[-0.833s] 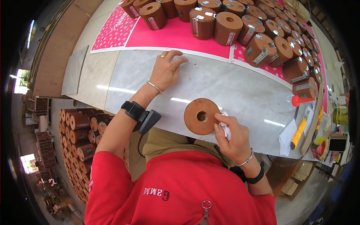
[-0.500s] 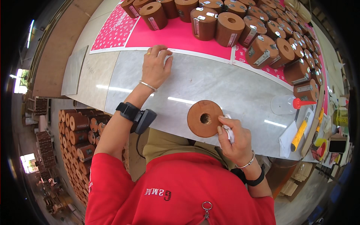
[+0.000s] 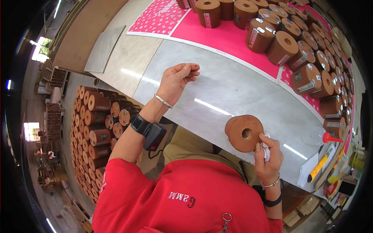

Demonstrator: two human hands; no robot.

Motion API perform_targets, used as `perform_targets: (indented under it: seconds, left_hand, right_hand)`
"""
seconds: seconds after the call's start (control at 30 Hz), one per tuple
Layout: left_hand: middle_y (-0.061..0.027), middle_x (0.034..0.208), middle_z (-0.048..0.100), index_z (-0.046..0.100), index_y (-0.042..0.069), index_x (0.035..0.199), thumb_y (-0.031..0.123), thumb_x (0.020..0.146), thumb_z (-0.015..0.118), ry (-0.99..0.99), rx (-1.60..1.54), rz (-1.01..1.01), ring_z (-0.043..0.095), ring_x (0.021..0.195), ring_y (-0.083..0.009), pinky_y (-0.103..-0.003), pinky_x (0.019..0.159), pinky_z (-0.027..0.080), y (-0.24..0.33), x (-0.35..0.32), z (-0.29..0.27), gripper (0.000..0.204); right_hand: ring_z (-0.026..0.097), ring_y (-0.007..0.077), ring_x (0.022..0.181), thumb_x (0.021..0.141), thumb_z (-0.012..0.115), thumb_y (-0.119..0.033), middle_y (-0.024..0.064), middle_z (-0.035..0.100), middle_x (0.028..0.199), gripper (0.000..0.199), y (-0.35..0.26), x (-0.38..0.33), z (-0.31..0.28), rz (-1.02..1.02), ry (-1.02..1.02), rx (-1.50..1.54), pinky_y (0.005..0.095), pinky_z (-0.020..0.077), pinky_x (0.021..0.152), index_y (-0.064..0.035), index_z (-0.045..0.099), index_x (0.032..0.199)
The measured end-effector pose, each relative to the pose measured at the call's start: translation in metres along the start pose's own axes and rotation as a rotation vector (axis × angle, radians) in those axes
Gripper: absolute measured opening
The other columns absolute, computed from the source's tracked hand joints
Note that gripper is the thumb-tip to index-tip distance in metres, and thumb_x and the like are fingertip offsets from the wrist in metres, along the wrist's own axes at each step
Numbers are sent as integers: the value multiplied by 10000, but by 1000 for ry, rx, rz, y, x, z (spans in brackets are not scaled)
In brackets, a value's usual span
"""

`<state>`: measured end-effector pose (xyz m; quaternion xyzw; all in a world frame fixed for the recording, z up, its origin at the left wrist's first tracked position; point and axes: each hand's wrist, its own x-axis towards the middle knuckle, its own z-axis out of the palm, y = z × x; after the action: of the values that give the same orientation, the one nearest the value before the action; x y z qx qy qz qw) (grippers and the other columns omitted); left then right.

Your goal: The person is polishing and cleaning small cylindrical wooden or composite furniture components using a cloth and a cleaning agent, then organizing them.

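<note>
A brown wooden cylinder (image 3: 235,134) with a round hole in its top face stands near the front edge of the grey table. At its right side, my right hand (image 3: 269,160) is closed around a crumpled white cloth (image 3: 266,147), the thumb and fingertips against the cylinder's rim. My left hand (image 3: 175,82) hovers over the grey surface, left of the cylinder and apart from it. Its thumb and fingers are pinched together; what is between them, if anything, is too small to make out.
Many similar cylinders (image 3: 283,47) with metal strips crowd a pink sheet (image 3: 202,33) at the back right. A clear bottle with a red nozzle (image 3: 330,138) and a yellow cutter knife (image 3: 318,167) lie at the right. More cylinders (image 3: 99,103) are stacked below on the left.
My left hand has drawn back from the pink sheet's edge and turned thumb-up, its fingers pinching. The right hand stays at the cylinder with the cloth. The whole view has swung round.
</note>
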<state>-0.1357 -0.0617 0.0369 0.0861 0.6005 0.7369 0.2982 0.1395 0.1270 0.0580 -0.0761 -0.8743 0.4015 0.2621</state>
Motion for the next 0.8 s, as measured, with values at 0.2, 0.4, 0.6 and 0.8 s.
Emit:
perform_targets:
  seconds: [0.2, 0.4, 0.6, 0.8]
  left_hand:
    - [-102, 1064, 637, 611, -44, 1101, 173, 951, 556, -10, -164, -30, 596, 954, -177, -308, 873, 480, 4, -11, -8, 270]
    - [-105, 1057, 639, 615, -43, 1081, 105, 905, 581, 45, -193, -23, 604, 948, -186, -312, 871, 480, 12, -26, -10, 232]
    - [-94, 982, 657, 631, -21, 983, 72, 870, 579, 116, -82, -12, 618, 900, -176, -305, 823, 480, 9, -54, -42, 155]
    - [-64, 884, 669, 656, 0, 895, 112, 860, 637, 271, 143, -32, 613, 816, -136, -245, 732, 469, -4, -117, -79, 118]
  right_hand:
    - [673, 275, 696, 828, 620, 8, 159, 667, 921, 214, -2, -5, 0, 96, -58, 1, 299, 523, 616, 27, 600, 1041]
    - [668, 216, 707, 854, 602, 2, 136, 663, 892, 202, -7, -9, -1, 238, -80, 62, 287, 511, 620, 12, 600, 1055]
    - [646, 223, 778, 878, 598, -32, 139, 645, 923, 205, -5, -6, 3, 73, -17, -49, 305, 510, 725, 15, 595, 1077]
    - [590, 142, 829, 918, 555, -45, 123, 591, 1047, 243, 4, -11, 0, 112, -68, -16, 252, 482, 721, 35, 572, 1147]
